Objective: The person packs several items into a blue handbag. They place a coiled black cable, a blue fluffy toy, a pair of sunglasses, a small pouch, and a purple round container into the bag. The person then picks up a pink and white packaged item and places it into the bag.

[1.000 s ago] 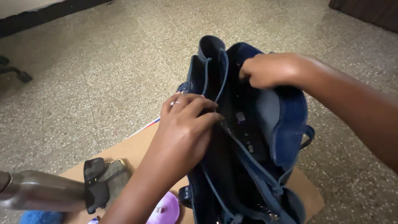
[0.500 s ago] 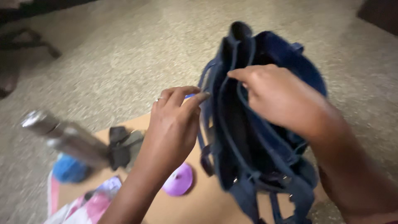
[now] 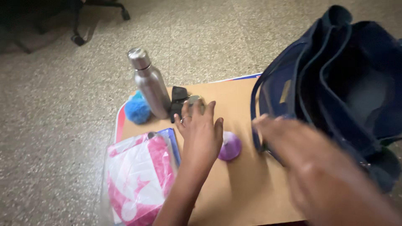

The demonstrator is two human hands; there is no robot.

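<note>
My left hand [image 3: 201, 129] hovers open, fingers spread, over the brown desk top [image 3: 238, 184], just short of a dark sunglasses case [image 3: 181, 101] and beside a small purple round lid [image 3: 230, 146]. My right hand [image 3: 312, 167] is blurred in front, low over the desk near the left side of the open dark blue handbag [image 3: 335, 79], with nothing seen in it. A steel bottle [image 3: 149, 83] stands upright behind my left hand.
A fluffy blue ball [image 3: 137, 109] lies left of the bottle. A clear plastic bag with pink and white cloth [image 3: 138, 175] rests on a blue book at the desk's left edge. Speckled floor surrounds the desk; a chair base [image 3: 98, 12] stands far left.
Both hands have left the handbag. My left hand moved out over the desk toward the sunglasses case; my right hand dropped low in front of the bag. The camera swung left.
</note>
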